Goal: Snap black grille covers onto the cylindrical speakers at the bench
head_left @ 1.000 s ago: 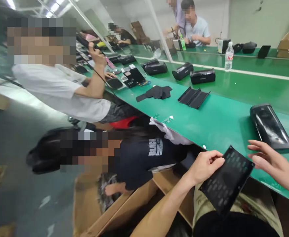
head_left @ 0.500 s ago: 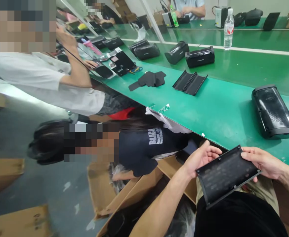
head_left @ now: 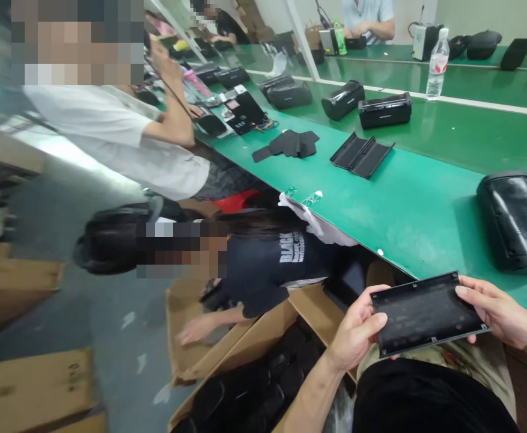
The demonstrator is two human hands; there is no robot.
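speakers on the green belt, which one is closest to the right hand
The glossy black speaker just beyond the right hand, alone at this end of the belt; others sit farther up.

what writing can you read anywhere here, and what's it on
"BLACK": on the dark t-shirt of the crouching person; the smaller lines under it are too blurred to read.
black panel, held by the left hand and right hand: faint marks only, unreadable.
black speaker front: lettering too small to read.
water bottle label: too small to read.
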